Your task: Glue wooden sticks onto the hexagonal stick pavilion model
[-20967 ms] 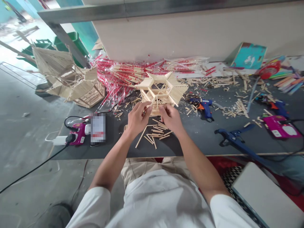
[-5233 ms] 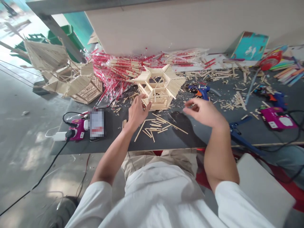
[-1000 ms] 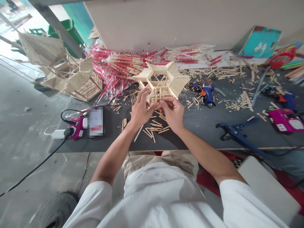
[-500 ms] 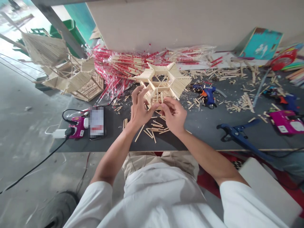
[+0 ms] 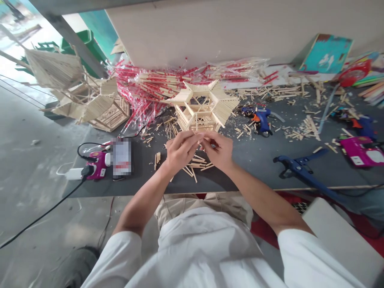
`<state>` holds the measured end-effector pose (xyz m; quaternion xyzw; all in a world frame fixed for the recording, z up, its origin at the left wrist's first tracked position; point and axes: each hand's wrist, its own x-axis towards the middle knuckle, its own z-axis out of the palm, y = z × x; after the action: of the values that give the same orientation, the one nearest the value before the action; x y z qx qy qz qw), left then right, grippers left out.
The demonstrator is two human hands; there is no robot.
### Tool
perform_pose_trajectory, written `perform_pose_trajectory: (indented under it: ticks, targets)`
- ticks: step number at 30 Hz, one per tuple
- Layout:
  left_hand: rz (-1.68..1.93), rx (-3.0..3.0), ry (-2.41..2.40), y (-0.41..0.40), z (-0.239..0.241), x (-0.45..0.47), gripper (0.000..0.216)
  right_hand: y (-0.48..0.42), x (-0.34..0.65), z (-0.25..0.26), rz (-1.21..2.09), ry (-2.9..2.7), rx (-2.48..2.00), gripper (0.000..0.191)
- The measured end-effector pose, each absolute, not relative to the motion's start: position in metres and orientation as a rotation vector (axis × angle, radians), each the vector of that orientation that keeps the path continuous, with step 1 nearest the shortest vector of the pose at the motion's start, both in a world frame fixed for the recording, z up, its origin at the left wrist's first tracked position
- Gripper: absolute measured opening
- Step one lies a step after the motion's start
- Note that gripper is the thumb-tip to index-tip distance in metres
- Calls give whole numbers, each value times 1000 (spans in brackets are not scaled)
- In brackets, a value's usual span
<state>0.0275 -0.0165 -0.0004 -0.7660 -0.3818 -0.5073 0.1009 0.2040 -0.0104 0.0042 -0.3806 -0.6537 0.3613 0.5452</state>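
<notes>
My left hand (image 5: 182,149) and my right hand (image 5: 218,149) meet with fingertips together, just in front of a small pavilion model (image 5: 227,107) built of thin wooden sticks. Both hands are closed in a pinch. Whatever lies between the fingers is too small or too hidden to make out. The model stands upright on the dark table, its flared roof open in the middle and its lower front partly behind my fingers. Short cut sticks (image 5: 196,163) lie loose below my hands.
Bundles of red-tipped sticks (image 5: 150,82) in plastic lie behind. At left are a larger stick model (image 5: 90,100), a phone (image 5: 122,158) and a purple power strip (image 5: 97,166). A blue glue gun (image 5: 263,120), stick scraps (image 5: 310,127) and a blue cutter (image 5: 295,166) lie at right.
Both hands have drawn back slightly from the model's front and come together. The left fingers, earlier raised and spread beside the model, are now bent down against the right hand's fingertips.
</notes>
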Motion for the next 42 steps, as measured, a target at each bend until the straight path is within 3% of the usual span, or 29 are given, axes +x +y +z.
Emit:
perform_pose_trajectory:
  ticks: [7, 10, 23, 27, 33, 42]
  targets:
    - [-1293, -2258, -1169, -12, 2, 17, 46, 2, 218, 17, 1644, -1546, -746, 40]
    - [-1167, -2283, -1155, -11, 1, 12, 47, 5, 221, 18, 1802, -1530, -627, 48]
    - [-1192, -2383, -1189, -8, 0, 12, 38, 5, 214, 9, 1839, -1414, -647, 39]
    - [-1266, -2241, -1168, -9, 0, 16, 40, 5, 212, 12, 1718, -1420, -696, 41]
    - [-1522, -2191, -1499, -8, 7, 21, 38, 11, 208, 11, 1515, -1435, -799, 43]
    - [-1499, -2314, -1791, 0, 4, 24, 46, 14, 205, 4, 1310, -1609, -922, 45]
